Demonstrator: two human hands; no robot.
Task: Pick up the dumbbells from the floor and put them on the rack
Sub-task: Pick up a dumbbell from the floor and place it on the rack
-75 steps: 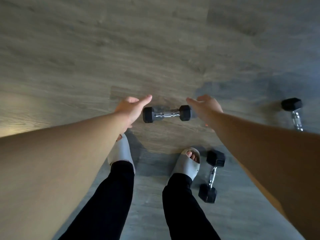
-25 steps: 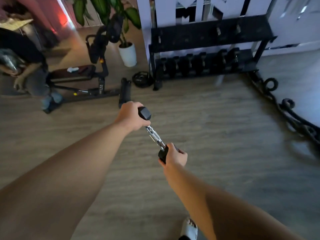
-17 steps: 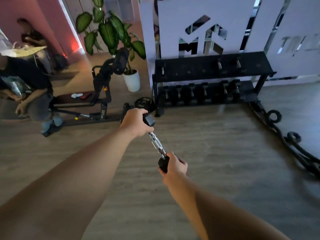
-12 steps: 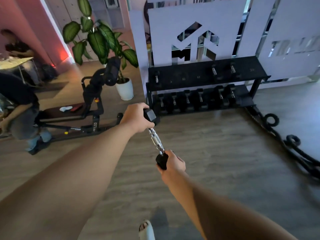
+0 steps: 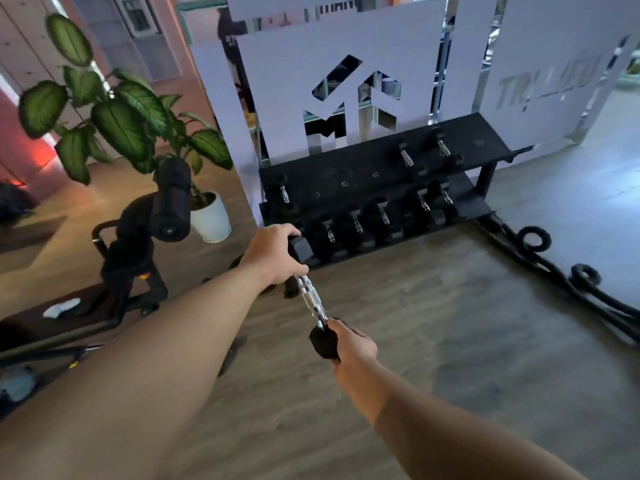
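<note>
I hold a small dumbbell (image 5: 313, 303) with black hex heads and a chrome handle in the air in front of me. My left hand (image 5: 272, 256) grips its far head and my right hand (image 5: 349, 346) grips its near head. The black two-tier rack (image 5: 363, 157) stands ahead against a white panel. Its top shelf holds three dumbbells, one at the left end and two toward the right. Its lower shelf holds several dumbbells (image 5: 382, 216). The held dumbbell's far head is just short of the rack's lower left corner.
A black weight bench (image 5: 138, 244) stands to the left, with a potted plant (image 5: 207, 220) behind it. Thick black battle ropes (image 5: 554, 268) lie on the wood floor to the right of the rack. Open floor lies between me and the rack.
I picked the dumbbell up from the floor by both heads and turned toward the rack. Over the last second the rack has grown closer and larger in view.
</note>
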